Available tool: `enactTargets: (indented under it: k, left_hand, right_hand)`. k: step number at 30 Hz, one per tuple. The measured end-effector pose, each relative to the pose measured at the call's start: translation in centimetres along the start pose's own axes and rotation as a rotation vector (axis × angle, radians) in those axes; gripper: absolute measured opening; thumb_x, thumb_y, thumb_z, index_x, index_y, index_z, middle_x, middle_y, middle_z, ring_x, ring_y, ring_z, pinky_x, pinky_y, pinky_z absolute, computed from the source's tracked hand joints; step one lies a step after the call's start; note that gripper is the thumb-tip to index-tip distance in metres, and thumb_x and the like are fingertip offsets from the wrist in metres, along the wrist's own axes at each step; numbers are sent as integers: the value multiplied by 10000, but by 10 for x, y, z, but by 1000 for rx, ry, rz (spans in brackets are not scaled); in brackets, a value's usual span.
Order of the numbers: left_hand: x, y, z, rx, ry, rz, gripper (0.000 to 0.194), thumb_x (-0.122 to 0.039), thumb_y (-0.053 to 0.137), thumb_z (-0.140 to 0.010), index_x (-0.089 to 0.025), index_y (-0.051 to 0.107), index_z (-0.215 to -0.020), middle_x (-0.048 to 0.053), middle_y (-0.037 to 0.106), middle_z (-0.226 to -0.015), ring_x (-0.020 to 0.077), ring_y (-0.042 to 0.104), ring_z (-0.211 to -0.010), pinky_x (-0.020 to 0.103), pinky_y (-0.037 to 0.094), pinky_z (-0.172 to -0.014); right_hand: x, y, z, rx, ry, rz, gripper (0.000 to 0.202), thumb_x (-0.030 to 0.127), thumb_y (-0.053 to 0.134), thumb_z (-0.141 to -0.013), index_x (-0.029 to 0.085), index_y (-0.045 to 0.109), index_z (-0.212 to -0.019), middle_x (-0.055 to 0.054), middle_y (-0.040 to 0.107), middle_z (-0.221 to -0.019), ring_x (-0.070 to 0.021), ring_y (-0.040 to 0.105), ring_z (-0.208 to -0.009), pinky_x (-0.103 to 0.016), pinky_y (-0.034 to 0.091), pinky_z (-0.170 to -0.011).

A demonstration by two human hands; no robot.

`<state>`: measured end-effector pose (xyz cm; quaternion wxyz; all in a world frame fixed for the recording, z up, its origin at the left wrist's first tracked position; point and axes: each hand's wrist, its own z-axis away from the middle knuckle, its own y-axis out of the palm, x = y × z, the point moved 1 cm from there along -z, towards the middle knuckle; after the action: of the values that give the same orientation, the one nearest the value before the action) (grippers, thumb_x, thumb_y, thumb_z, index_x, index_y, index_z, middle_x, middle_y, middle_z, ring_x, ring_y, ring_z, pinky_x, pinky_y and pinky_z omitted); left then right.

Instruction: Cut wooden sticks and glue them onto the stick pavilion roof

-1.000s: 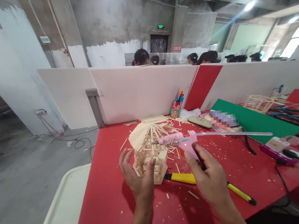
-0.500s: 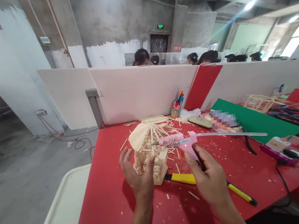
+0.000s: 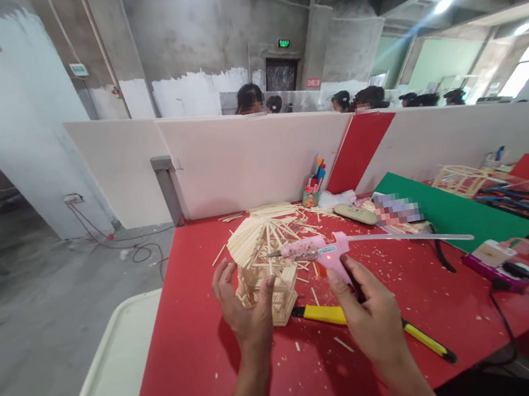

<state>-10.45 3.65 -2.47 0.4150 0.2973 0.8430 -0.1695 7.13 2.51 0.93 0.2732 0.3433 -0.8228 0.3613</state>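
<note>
My right hand [image 3: 370, 305] is closed round the handle of a pink hot glue gun [image 3: 304, 250]. A long clear glue stick [image 3: 413, 238] sticks out of its back end, and the metal tip points left. Behind the tip stands a small model house [image 3: 273, 294] made of thin wooden sticks, with a sloping stick roof [image 3: 249, 241] partly laid. My left hand [image 3: 244, 303] is at the model's near left side, thumb and fingers spread apart; whether it touches the model I cannot tell.
A yellow utility knife [image 3: 322, 315] and another yellow-handled tool [image 3: 427, 339] lie on the red table [image 3: 175, 389]. Loose sticks [image 3: 274, 210] are piled behind the model. At the right are a green board [image 3: 450, 214] and a purple power strip [image 3: 492, 271] with cords. A white partition [image 3: 258, 158] closes the back.
</note>
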Motion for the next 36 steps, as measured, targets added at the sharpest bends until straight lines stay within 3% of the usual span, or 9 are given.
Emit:
enactTargets:
  k: [36]
  left_hand:
    - [-1, 0, -1, 3, 20, 16, 481, -362, 712, -730, -226, 504, -1142, 121, 486, -1266, 282, 469, -1183, 451, 383, -969]
  right_hand:
    - [6, 0, -5, -32, -67, 31, 395, 459, 504, -854, 162, 642, -1074, -128, 690, -1025, -227, 656, -895, -313, 527, -721]
